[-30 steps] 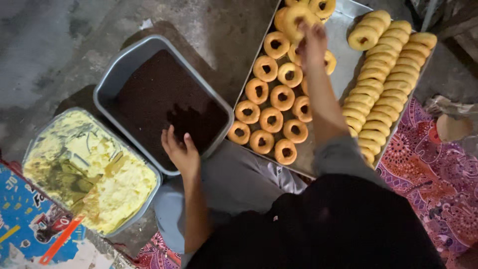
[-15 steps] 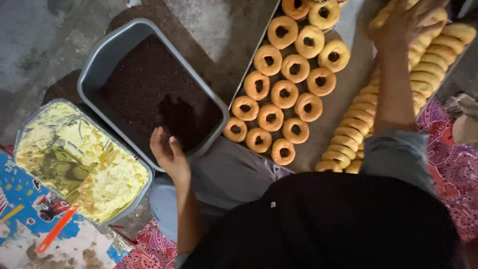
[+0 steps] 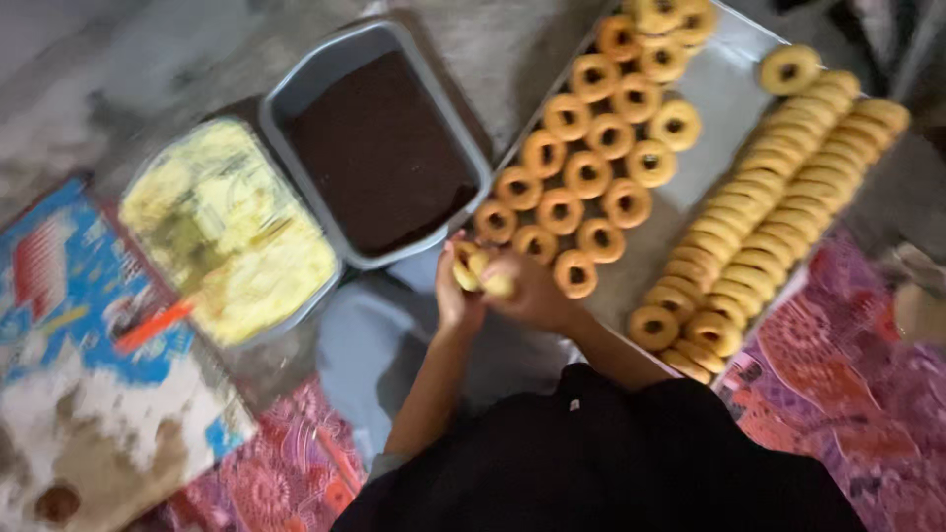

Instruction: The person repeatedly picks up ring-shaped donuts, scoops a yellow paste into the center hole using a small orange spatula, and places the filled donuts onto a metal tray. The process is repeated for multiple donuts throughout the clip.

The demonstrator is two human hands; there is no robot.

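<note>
We hold one ring donut [image 3: 480, 271] in both hands, left hand [image 3: 456, 296] and right hand [image 3: 532, 294], fingers clamped on it, just off the metal tray's [image 3: 714, 94] near-left corner, beside the chocolate pan [image 3: 379, 148]. Best grip lightly, blurred here.

A grey, blotchy concrete floor [image 3: 118, 69] is spreading across the far side, dimly lit. A red patterned cloth [image 3: 857, 394] is lying over it on the near right, and a blue printed sheet [image 3: 59, 325] is covering the near left.
</note>
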